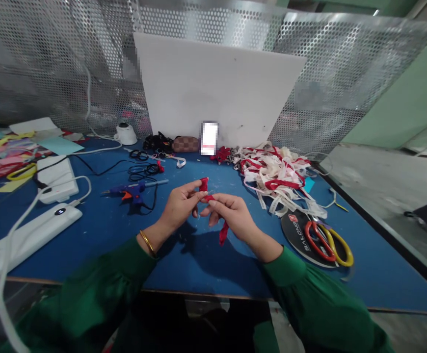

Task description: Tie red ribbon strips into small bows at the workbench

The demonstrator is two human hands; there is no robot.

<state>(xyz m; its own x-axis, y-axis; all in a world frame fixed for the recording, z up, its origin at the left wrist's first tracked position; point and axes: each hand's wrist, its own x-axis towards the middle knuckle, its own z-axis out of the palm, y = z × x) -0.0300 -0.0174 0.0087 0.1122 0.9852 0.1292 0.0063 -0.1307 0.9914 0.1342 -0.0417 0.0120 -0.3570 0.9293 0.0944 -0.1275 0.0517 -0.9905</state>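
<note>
A short red ribbon (223,234) is pinched between my two hands above the blue table. My left hand (179,205) is closed on its upper part, where one end sticks up past the fingertips. Close beside it, my right hand (233,213) grips the ribbon near its middle, and the other end hangs below the fingers. Whether the ribbon is folded or knotted between the fingertips is too small to tell. A blue glue gun (134,192) with an orange trigger lies left of my left hand, a pale stick at its back.
White and red ribbons (276,174) are heaped at the right. Scissors with red and yellow handles (327,245) rest on a black disc (290,240). A lit phone (209,138) leans on a white board (221,88). White power strips (33,235) and cables lie left.
</note>
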